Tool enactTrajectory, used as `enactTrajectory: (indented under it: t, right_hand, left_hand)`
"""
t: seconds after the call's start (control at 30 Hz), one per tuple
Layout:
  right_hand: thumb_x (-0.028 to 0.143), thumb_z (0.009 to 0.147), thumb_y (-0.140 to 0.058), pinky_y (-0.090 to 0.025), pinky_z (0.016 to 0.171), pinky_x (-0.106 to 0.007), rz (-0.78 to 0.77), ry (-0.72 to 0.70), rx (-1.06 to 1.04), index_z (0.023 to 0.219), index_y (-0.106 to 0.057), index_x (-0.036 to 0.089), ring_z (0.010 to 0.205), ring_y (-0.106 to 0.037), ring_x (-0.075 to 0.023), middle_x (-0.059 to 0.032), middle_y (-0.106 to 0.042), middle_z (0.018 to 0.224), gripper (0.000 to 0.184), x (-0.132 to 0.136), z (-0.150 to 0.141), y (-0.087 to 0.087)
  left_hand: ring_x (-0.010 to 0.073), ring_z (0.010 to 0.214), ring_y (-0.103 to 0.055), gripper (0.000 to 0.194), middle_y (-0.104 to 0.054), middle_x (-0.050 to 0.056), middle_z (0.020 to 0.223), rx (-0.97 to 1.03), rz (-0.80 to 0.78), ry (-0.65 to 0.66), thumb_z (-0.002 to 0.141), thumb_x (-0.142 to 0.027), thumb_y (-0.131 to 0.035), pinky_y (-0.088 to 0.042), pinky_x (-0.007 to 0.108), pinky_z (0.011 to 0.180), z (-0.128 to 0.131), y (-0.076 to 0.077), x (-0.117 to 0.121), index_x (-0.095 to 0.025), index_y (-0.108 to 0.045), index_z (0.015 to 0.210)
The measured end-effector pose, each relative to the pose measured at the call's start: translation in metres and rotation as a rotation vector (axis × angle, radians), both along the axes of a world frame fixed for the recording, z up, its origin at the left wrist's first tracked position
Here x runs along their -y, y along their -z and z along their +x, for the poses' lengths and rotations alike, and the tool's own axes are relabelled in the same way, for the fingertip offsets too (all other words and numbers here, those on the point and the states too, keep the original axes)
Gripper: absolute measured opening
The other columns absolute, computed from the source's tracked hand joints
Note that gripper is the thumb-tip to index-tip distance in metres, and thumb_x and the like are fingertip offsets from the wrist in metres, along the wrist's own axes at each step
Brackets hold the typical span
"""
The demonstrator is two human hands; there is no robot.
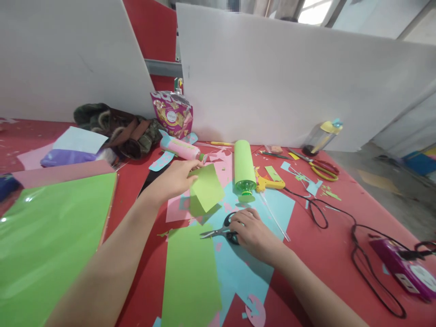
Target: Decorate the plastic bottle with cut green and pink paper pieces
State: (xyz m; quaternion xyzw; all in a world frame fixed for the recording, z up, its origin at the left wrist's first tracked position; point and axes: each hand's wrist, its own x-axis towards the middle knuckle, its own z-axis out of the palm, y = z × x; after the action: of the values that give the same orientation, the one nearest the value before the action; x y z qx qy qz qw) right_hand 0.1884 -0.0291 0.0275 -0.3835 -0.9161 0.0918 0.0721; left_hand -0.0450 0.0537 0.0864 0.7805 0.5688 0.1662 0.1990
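My left hand (173,179) pinches a small piece of light green paper (206,190) and holds it just above the table. My right hand (254,231) rests on black-handled scissors (223,230) lying on a light blue sheet (245,268), fingers curled over the handles. A larger green sheet (190,277) lies in front of me, below the scissors. Just beyond my hands lies a bottle wrapped in green paper (244,167), its neck toward me.
A yellow glue gun (269,183) with a black cable (354,245) lies to the right, with a purple box (405,268) at the far right. Yellow-handled scissors (322,170), a pink-wrapped bottle (180,149), a snack bag (172,113), a drinking bottle (320,136), paper stacks (51,227) and white boards (289,77) surround the red table (327,250).
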Motion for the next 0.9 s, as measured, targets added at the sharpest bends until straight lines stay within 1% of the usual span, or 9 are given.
enactTrajectory:
  t: [0.1, 0.17, 0.27, 0.37, 0.43, 0.5, 0.6, 0.7, 0.9]
  right_hand:
    - [-0.004, 0.068, -0.035, -0.034, 0.088, -0.042, -0.021, -0.013, -0.142, 0.077, -0.052, 0.017, 0.087, -0.052, -0.0169, -0.0073, -0.055, 0.089, 0.028, 0.0, 0.0, 0.001]
    - [0.0, 0.069, -0.04, -0.039, 0.083, -0.037, -0.138, 0.048, -0.334, 0.074, -0.05, 0.018, 0.088, -0.052, -0.0169, -0.0078, -0.054, 0.09, 0.021, 0.0, -0.001, 0.0]
    - [0.012, 0.068, -0.052, -0.044, 0.074, -0.031, -0.47, 0.242, -0.735, 0.068, -0.046, 0.019, 0.083, -0.054, -0.0153, -0.0049, -0.054, 0.084, 0.01, 0.003, -0.006, -0.001]
    - [0.026, 0.063, -0.065, -0.044, 0.061, -0.025, -0.904, 0.389, -1.06, 0.065, -0.041, 0.019, 0.07, -0.055, -0.0124, -0.0007, -0.054, 0.072, 0.024, 0.007, -0.015, 0.0]
    - [0.03, 0.058, -0.071, -0.041, 0.056, -0.021, -1.117, 0.402, -1.184, 0.065, -0.041, 0.019, 0.063, -0.054, -0.0098, 0.0012, -0.054, 0.068, 0.034, 0.012, -0.021, 0.003]
    - [0.035, 0.056, -0.074, -0.039, 0.053, -0.02, -1.254, 0.371, -1.305, 0.068, -0.04, 0.019, 0.055, -0.051, -0.0069, 0.0032, -0.053, 0.066, 0.039, 0.016, -0.025, 0.006]
    - [0.044, 0.055, -0.073, -0.04, 0.053, -0.021, -1.438, 0.293, -1.427, 0.073, -0.041, 0.019, 0.059, -0.05, -0.0075, 0.003, -0.051, 0.071, 0.044, 0.021, -0.027, 0.007]
    - [0.047, 0.058, -0.07, -0.044, 0.055, -0.024, -1.542, 0.23, -1.412, 0.077, -0.043, 0.019, 0.069, -0.05, -0.0105, 0.0007, -0.048, 0.079, 0.043, 0.024, -0.025, 0.006]
    - [0.049, 0.062, -0.067, -0.044, 0.054, -0.024, -1.517, 0.147, -1.373, 0.078, -0.043, 0.018, 0.067, -0.05, -0.01, 0.0004, -0.047, 0.078, 0.042, 0.023, -0.023, 0.008]
  left_hand:
    - [0.0185, 0.09, -0.058, 0.04, -0.062, 0.003, 0.101, 0.074, 0.05, -0.033, 0.073, -0.019, -0.049, -0.045, 0.028, 0.076, 0.001, -0.007, 0.003, -0.023, -0.048, 0.112]
    - [0.0168, 0.088, -0.058, 0.038, -0.062, 0.002, 0.1, 0.137, 0.098, -0.036, 0.073, -0.018, -0.049, -0.045, 0.027, 0.076, 0.0, -0.011, 0.004, -0.022, -0.049, 0.111]
    - [0.015, 0.08, -0.059, 0.021, -0.065, 0.002, 0.092, 0.181, 0.182, -0.089, 0.074, -0.018, -0.049, -0.046, 0.024, 0.074, -0.002, -0.016, 0.006, -0.018, -0.059, 0.092]
    - [0.0147, 0.077, -0.059, 0.017, -0.066, 0.003, 0.087, 0.199, 0.279, -0.159, 0.075, -0.019, -0.047, -0.046, 0.024, 0.071, -0.003, -0.018, 0.006, -0.016, -0.063, 0.082]
    - [0.0149, 0.077, -0.059, 0.019, -0.066, 0.004, 0.088, 0.21, 0.311, -0.172, 0.075, -0.018, -0.047, -0.046, 0.024, 0.07, -0.004, -0.018, 0.005, -0.015, -0.063, 0.083]
    - [0.0144, 0.074, -0.059, 0.02, -0.066, 0.004, 0.089, 0.196, 0.3, -0.167, 0.074, -0.017, -0.047, -0.047, 0.024, 0.069, -0.005, -0.016, 0.004, -0.015, -0.064, 0.084]
    - [0.0135, 0.069, -0.058, 0.021, -0.066, 0.004, 0.087, 0.167, 0.266, -0.138, 0.074, -0.015, -0.047, -0.046, 0.024, 0.068, -0.005, -0.014, 0.002, -0.016, -0.064, 0.085]
    - [0.0137, 0.069, -0.058, 0.021, -0.066, 0.004, 0.087, 0.174, 0.249, -0.097, 0.074, -0.015, -0.046, -0.046, 0.024, 0.066, -0.004, -0.011, 0.001, -0.016, -0.064, 0.085]
    - [0.0136, 0.068, -0.057, 0.023, -0.066, 0.002, 0.084, 0.184, 0.205, 0.045, 0.075, -0.014, -0.042, -0.044, 0.023, 0.059, 0.002, -0.006, 0.002, -0.017, -0.063, 0.085]
